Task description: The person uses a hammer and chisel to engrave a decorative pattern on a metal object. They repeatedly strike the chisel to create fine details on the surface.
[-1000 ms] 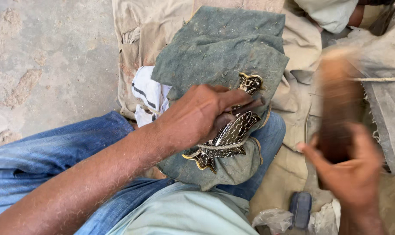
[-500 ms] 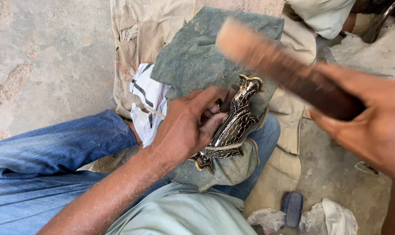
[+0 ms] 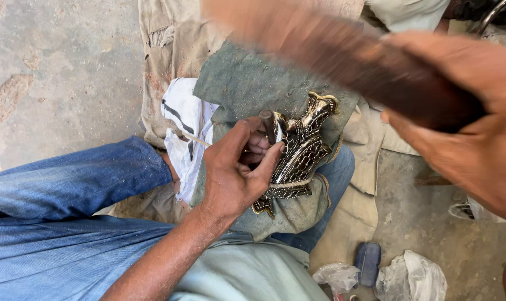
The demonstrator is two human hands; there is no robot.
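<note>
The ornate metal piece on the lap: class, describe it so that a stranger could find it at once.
Start at the grey-green cloth over the person's knee. On it, under the left hand, lies the ornate metal piece. Its dark, scale-patterned surface with gold edging sets it apart from the plain fabrics around it.

**Bare concrete floor under flat daylight**

The floor is rough grey concrete, pitted and stained with reddish-brown patches at the left. A worn beige cloth lies spread over it toward the top, dusty and frayed at its edge. At the lower right, crumpled plastic bags and a small dark blue block lie on the concrete. The light is soft and even, without hard shadows.
</note>
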